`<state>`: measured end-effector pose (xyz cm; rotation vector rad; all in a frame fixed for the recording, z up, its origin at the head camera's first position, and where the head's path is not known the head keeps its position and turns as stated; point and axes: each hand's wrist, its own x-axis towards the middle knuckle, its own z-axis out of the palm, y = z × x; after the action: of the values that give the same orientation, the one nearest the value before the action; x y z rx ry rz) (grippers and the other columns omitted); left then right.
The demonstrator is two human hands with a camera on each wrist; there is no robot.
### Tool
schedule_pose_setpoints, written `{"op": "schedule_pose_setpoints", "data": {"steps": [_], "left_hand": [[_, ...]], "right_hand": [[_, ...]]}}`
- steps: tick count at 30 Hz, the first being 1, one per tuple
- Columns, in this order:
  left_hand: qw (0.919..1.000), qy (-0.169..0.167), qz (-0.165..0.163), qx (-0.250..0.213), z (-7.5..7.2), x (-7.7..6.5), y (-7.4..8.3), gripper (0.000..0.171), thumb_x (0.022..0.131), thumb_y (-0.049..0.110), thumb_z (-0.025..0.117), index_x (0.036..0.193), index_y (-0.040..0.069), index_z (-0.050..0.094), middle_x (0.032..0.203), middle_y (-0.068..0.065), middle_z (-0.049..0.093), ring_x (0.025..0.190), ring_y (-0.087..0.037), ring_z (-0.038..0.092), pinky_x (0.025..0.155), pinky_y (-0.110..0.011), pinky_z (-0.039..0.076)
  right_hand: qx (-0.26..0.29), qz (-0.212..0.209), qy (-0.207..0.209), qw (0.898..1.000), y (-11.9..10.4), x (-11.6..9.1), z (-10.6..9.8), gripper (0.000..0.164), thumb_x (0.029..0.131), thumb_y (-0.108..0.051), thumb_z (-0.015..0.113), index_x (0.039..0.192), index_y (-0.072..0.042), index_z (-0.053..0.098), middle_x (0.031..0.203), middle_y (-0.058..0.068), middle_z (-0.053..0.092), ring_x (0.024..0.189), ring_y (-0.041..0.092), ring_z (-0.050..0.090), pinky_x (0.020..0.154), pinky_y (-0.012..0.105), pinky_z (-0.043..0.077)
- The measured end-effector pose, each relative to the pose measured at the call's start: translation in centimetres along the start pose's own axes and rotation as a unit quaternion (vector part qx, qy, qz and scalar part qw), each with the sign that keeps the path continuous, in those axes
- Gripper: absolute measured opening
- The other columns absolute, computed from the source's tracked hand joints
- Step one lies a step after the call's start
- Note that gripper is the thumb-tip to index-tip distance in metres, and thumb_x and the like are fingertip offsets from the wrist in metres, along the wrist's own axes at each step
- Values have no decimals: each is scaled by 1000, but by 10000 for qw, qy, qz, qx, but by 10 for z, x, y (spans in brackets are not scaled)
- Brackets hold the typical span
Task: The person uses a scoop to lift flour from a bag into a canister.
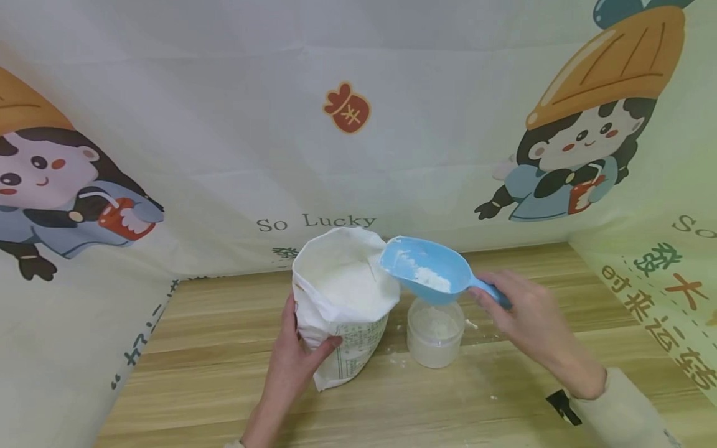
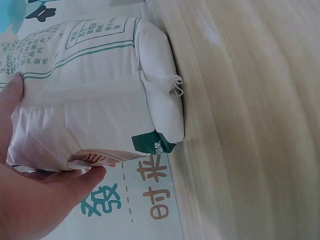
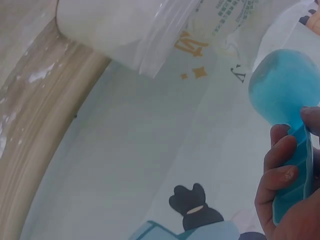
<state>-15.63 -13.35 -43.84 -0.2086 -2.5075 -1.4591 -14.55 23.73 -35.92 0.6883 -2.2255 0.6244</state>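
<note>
My left hand point(image 1: 295, 354) grips the side of a white flour bag point(image 1: 358, 348), thumb across its printed front. The bag stands with its mouth open toward me, and white powder point(image 1: 353, 283) shows inside. My right hand point(image 1: 529, 311) holds a blue scoop point(image 1: 428, 264) by its ribbed handle, fingers wrapped round it in the right wrist view. Some white powder lies in the scoop, which hangs above a clear round jar point(image 1: 434, 342), its tip overlapping the bag's rim in the head view. Inside the jar there is white powder too.
Spilled powder specks point(image 1: 398, 359) dot the wooden tabletop point(image 1: 224, 354) around the jar. A small black object point(image 1: 562, 407) lies by the right sleeve point(image 1: 622, 410). A printed cloth backdrop point(image 1: 448, 124) rises behind the table and along both sides.
</note>
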Motion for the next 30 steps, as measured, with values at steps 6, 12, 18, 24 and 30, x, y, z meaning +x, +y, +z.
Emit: {"op": "schedule_pose_setpoints", "data": {"steps": [6,12,18,24,30], "left_hand": [[10000,-3,-18,7,-1,1,0,117,81,20,91,167,20,12,157,-18,44,134,-40,52,107,-59,45],[10000,-4,19,-25,0,1,-1,117,80,19,91,167,21,13,157,-18,44,135,-40,51,107,-59,45],[10000,3,35,-48,0,1,-1,117,80,18,91,166,20,14,156,-18,46,134,-40,52,107,-59,45],[10000,-5,5,-43,0,1,0,115,80,19,91,166,19,14,155,-19,46,134,-41,52,107,-59,45],[10000,-13,23,-77,0,1,0,115,80,20,91,166,20,15,154,-19,47,134,-41,52,107,-60,45]], "right_hand": [[-303,-171,95,9993,11,-6,-10,64,106,-57,42,102,-3,76,84,0,70,64,7,58,52,24,50],[-468,-222,-70,9986,21,-13,-21,48,106,-47,56,105,-4,75,94,6,76,66,11,65,54,25,53],[-589,-258,-204,9977,29,-19,-29,56,106,-54,48,104,-7,76,89,0,74,62,4,57,51,19,46],[-830,-427,-319,9951,37,-22,-36,65,106,-61,38,107,-9,77,93,4,77,56,2,54,44,16,36],[-1233,-808,-516,9877,45,-22,-44,67,106,-63,35,107,-11,78,93,4,77,56,13,62,40,22,35]]}}
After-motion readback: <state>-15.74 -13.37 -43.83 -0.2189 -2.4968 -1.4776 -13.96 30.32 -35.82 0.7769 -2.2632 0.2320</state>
